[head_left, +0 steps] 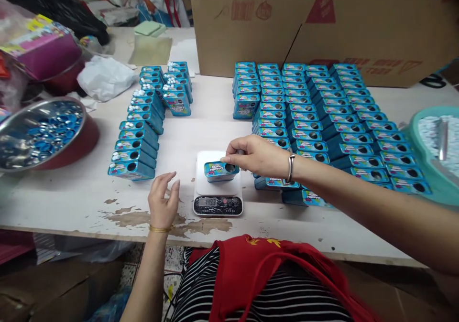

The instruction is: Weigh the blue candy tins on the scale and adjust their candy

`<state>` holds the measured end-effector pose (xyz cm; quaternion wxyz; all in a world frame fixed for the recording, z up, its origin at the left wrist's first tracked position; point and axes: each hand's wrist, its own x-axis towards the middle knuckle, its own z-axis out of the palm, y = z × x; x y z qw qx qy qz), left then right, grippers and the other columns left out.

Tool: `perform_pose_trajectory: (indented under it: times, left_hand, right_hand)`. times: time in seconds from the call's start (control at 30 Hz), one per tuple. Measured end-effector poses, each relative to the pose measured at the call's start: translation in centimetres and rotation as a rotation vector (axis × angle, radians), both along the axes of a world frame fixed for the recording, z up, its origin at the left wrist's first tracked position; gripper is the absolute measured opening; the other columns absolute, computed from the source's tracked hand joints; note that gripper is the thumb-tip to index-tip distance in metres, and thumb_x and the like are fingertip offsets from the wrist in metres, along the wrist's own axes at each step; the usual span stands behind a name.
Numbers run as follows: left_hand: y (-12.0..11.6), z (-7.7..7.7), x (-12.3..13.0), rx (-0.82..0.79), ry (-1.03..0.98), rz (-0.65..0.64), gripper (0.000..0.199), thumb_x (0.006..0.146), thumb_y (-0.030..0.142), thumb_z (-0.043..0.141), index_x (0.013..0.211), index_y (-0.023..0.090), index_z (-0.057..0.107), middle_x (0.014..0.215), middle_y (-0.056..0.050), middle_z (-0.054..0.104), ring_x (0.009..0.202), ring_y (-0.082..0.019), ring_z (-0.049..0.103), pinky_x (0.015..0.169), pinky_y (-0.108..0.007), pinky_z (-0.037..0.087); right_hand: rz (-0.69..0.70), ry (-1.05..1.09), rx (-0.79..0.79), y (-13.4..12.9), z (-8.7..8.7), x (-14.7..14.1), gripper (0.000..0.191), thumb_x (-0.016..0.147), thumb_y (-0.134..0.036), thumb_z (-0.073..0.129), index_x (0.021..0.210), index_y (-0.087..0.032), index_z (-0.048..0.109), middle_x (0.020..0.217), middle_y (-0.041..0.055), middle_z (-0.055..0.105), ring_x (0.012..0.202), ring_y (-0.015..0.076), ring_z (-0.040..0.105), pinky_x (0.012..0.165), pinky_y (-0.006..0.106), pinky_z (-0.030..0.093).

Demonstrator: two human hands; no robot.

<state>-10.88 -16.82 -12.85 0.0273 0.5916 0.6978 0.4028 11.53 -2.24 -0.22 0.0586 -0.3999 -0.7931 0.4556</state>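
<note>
Centre frame: tin (216, 170) on scale (215, 189), just under my bunched right fingers (234, 159), grip unclear; left of centre, my left fingers (174, 193) spread.

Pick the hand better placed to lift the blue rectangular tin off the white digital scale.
Likely the right hand: its fingers are at the tin; the left hand is open, away from it.

I hold my left hand (163, 201) near the front edge of the bench (265, 231), fingers curved. My right hand (256, 155) reaches leftward, thumb near forefinger.
</note>
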Motion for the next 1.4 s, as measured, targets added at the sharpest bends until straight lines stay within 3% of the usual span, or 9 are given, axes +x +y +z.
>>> perform_pose_trajectory:
  times: [0.23,0.53,0.93,1.1,1.27,1.4]
  left_hand:
    - [-0.2,-0.3,-0.3,0.002,-0.016,0.009,0.022,0.088,0.029,0.053,0.106,0.018,0.062,0.101,-0.007,0.061,0.098,-0.017,0.058,0.090,-0.034,0.045]
    - [-0.2,-0.5,-0.1,-0.002,-0.018,-0.007,0.021,0.088,0.028,0.054,0.104,0.018,0.063,0.100,-0.007,0.062,0.096,-0.017,0.058,0.089,-0.033,0.046]
    - [-0.4,-0.6,0.0,-0.017,-0.025,-0.012,0.021,0.089,0.029,0.053,0.103,0.017,0.063,0.099,-0.007,0.062,0.096,-0.017,0.058,0.088,-0.033,0.046]
    - [-0.1,-0.4,0.2,-0.031,-0.023,-0.018,0.022,0.089,0.030,0.052,0.102,0.017,0.063,0.098,-0.007,0.062,0.095,-0.017,0.058,0.087,-0.032,0.047]
    - [-0.1,-0.6,0.1,-0.034,-0.043,-0.032,0.021,0.089,0.030,0.052,0.100,0.017,0.064,0.096,-0.007,0.063,0.093,-0.017,0.059,0.085,-0.031,0.047]
    - [0.1,-1.1,-0.4,-0.050,-0.054,-0.038,0.020,0.088,0.030,0.052,0.097,0.017,0.064,0.095,-0.007,0.063,0.091,-0.016,0.059,0.084,-0.031,0.047]
  right_hand:
    - [0.034,-0.084,0.130,-0.3,0.0,-0.4,0.006,0.081,-0.016,0.064,0.084,-0.011,0.067,0.078,0.0022,0.062,0.062,0.0075,0.047,0.061,0.021,0.034]
    - [0.195,-0.205,0.301,-1.4,0.0,-0.3,0.026,0.080,-0.002,0.052,0.101,-0.011,0.063,0.103,0.0089,0.058,0.082,0.0132,0.052,0.076,0.023,0.038]
    - [0.233,-0.236,0.361,-2.0,0.3,-0.8,0.032,0.079,0.000,0.046,0.104,-0.014,0.060,0.099,0.0083,0.058,0.084,0.0152,0.053,0.073,0.024,0.038]
    - [0.196,-0.039,0.364,-1.8,0.6,-0.6,0.035,0.081,0.001,0.044,0.111,-0.011,0.059,0.108,0.0098,0.059,0.094,0.0158,0.054,0.083,0.025,0.039]
    - [0.068,0.172,0.435,-0.1,0.4,1.7,0.021,0.085,-0.008,0.046,0.100,-0.012,0.060,0.098,0.0077,0.061,0.083,0.0141,0.054,0.075,0.025,0.041]
    - [0.100,-0.078,0.563,1.3,-1.1,3.7,0.015,0.087,-0.015,0.050,0.093,-0.011,0.063,0.096,0.0104,0.061,0.089,0.0189,0.053,0.081,0.030,0.040]
